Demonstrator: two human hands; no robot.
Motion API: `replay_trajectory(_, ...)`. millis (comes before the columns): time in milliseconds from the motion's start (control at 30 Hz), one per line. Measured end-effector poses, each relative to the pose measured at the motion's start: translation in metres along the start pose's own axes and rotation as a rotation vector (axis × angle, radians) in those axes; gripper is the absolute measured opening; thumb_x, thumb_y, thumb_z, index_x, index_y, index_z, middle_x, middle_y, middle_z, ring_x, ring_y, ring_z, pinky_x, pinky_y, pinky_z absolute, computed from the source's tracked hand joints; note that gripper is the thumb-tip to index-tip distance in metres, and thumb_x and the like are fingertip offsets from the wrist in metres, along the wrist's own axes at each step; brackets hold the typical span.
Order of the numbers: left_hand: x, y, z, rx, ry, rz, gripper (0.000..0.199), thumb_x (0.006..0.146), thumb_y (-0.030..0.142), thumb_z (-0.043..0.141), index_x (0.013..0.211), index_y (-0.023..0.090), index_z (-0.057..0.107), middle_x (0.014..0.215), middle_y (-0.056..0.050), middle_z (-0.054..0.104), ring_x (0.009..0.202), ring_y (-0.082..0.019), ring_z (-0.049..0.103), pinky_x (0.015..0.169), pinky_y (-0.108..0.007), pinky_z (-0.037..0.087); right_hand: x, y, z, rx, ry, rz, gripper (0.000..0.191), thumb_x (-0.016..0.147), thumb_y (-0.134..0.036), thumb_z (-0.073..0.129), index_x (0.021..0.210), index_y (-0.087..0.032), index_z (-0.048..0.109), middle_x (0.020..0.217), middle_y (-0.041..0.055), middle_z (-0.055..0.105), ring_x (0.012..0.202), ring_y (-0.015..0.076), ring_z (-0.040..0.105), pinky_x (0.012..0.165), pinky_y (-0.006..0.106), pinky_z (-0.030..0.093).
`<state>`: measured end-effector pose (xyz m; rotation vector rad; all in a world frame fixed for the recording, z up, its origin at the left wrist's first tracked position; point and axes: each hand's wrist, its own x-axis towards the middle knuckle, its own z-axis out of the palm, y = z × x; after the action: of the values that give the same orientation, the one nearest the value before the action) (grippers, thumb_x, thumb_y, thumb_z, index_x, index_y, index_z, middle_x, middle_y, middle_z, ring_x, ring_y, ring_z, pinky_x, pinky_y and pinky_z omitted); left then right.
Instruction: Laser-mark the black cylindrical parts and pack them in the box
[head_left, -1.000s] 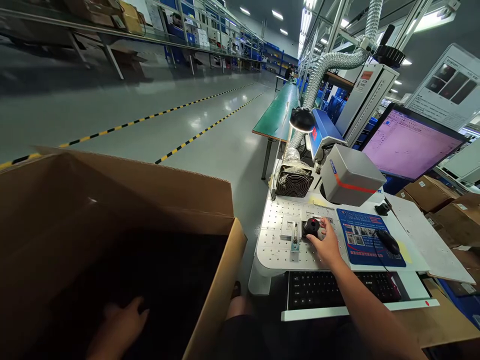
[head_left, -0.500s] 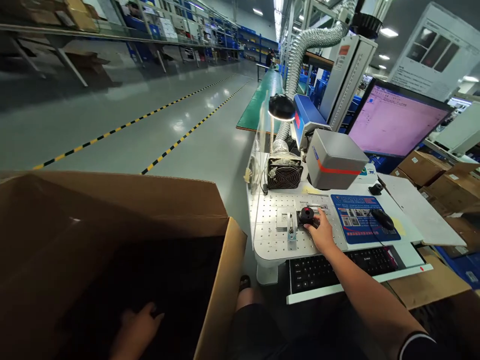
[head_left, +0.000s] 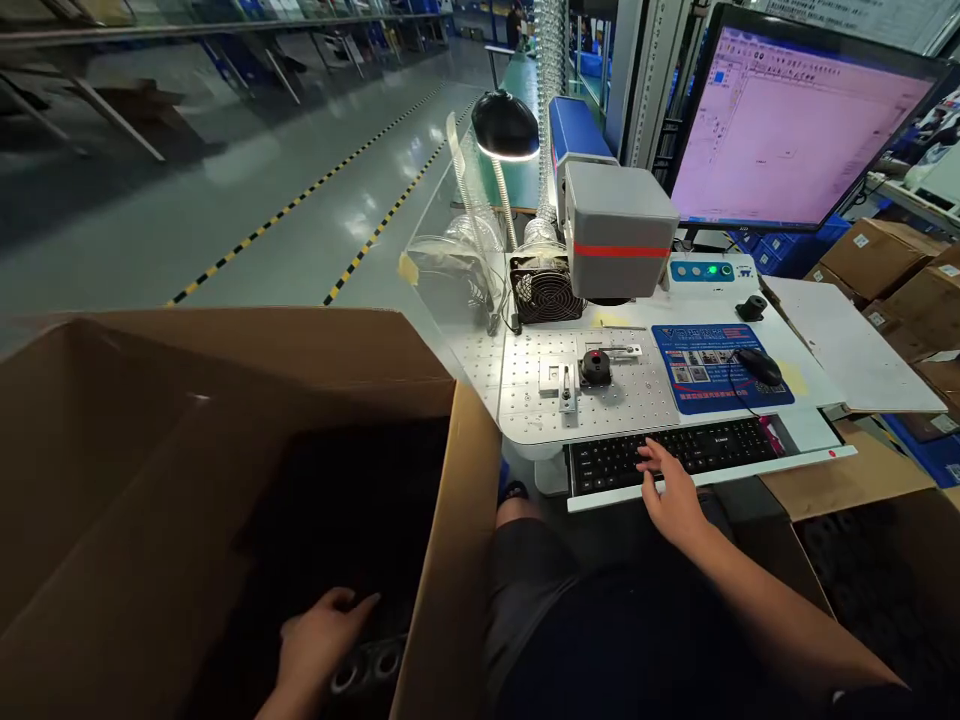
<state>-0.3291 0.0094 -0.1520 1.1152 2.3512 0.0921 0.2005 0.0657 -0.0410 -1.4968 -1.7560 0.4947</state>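
Observation:
Inside a deep cardboard box point(head_left: 439, 500), my left hand point(head_left: 319, 640) is low down, thumb and fingers apart over the dark contents; nothing shows between them. Beside it lie dark parts with light metal rings point(head_left: 365, 670). My right hand point(head_left: 671, 495) hovers at the front edge of the keyboard point(head_left: 675, 455), its fingers spread and holding nothing. A black round part point(head_left: 596, 367) with a red spot on top sits on the perforated metal plate point(head_left: 630, 405), against small metal stops point(head_left: 566, 388).
Above the plate hangs a grey machine head point(head_left: 622, 230) with a red stripe. A fan point(head_left: 546, 288), a lit lamp point(head_left: 506, 127) and a clear shield stand at its left. To the right are a mouse point(head_left: 759, 366), a monitor point(head_left: 795, 130) and another box of dark parts point(head_left: 870, 570).
My right hand has let go of the black round part and moved back to the keyboard. My left hand has shifted right within the box. The view has tilted down.

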Motion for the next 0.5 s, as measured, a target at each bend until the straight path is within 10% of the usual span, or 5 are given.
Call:
replay_trajectory(267, -0.091, 0.013, -0.007, -0.177, -0.016, -0.068, 0.061, 0.052, 0.076, 0.056, 0.085, 0.026, 0.060, 0.062, -0.009, 0.064, 0.078, -0.044, 0.068, 0.075, -0.052, 0.054, -0.026, 0.024, 0.014, -0.014, -0.041, -0.019, 0.060, 0.091, -0.009, 0.042, 0.149, -0.023, 0.043, 0.135, 0.0130, 0.064, 0.109, 0.0252, 0.070, 0.101, 0.052, 0.056)
replay_trajectory(500, -0.094, 0.005, 0.020, -0.203, -0.080, -0.070, 0.052, 0.052, 0.069, 0.059, 0.080, 0.025, 0.063, 0.075, -0.013, 0.070, 0.088, -0.043, 0.068, 0.073, -0.051, 0.055, -0.018, 0.024, 0.012, -0.054, -0.021, -0.055, 0.056, 0.088, -0.010, 0.044, 0.143, -0.022, 0.047, 0.131, 0.0128, 0.066, 0.105, 0.0251, 0.071, 0.100, 0.053, 0.056)
